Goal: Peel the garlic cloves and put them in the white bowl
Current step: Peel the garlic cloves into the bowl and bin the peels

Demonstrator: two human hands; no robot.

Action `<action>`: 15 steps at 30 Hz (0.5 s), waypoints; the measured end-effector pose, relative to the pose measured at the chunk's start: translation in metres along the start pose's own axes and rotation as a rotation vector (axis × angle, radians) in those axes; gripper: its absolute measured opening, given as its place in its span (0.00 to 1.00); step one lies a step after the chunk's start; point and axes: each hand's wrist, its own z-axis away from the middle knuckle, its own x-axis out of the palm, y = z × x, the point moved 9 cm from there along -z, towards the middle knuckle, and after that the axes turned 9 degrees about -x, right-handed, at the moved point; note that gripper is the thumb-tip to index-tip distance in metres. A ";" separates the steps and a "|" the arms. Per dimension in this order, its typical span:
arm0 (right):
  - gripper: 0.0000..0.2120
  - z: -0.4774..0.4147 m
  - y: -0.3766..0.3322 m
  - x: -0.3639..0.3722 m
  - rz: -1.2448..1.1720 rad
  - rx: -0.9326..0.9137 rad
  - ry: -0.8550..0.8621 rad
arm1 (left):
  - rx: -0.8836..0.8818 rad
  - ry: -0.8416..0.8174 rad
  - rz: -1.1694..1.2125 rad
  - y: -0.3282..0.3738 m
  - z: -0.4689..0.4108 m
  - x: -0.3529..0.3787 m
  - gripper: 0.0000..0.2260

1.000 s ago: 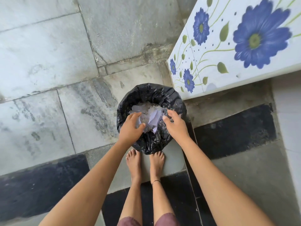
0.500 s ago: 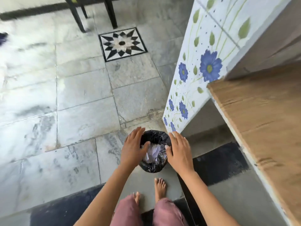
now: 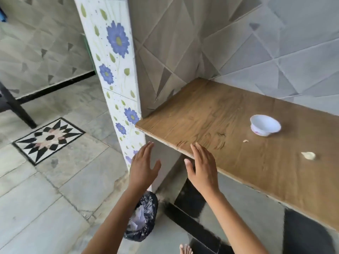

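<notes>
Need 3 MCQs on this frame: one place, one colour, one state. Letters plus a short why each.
1. Where does the white bowl stand?
A) on the floor
B) on the wooden counter
C) inside the bin

2. What colour is the bin liner?
A) black
B) white
C) green

3. How are the left hand and right hand?
A) both gripping the bowl
B) both curled into fists
C) both open, holding nothing

Answers:
1. B: the bowl sits on the wood near the wall.
2. A: crumpled black plastic shows beside the left forearm.
3. C: the fingers are straight and the garlic clove lies untouched on the counter.
</notes>
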 end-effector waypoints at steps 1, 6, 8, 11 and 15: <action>0.22 0.009 0.016 -0.021 0.030 0.058 0.029 | 0.057 -0.029 0.018 0.025 -0.001 0.008 0.26; 0.21 0.063 0.100 -0.116 0.226 0.276 0.174 | 0.319 -0.182 0.050 0.147 0.016 0.068 0.25; 0.21 0.082 0.129 -0.141 0.271 0.338 0.197 | 0.386 -0.227 0.046 0.182 0.024 0.095 0.25; 0.21 0.105 0.177 -0.164 0.311 0.423 0.167 | 0.470 -0.256 0.019 0.234 0.030 0.132 0.25; 0.24 0.133 0.247 -0.173 0.347 0.511 0.038 | 0.524 -0.268 -0.014 0.295 0.029 0.182 0.22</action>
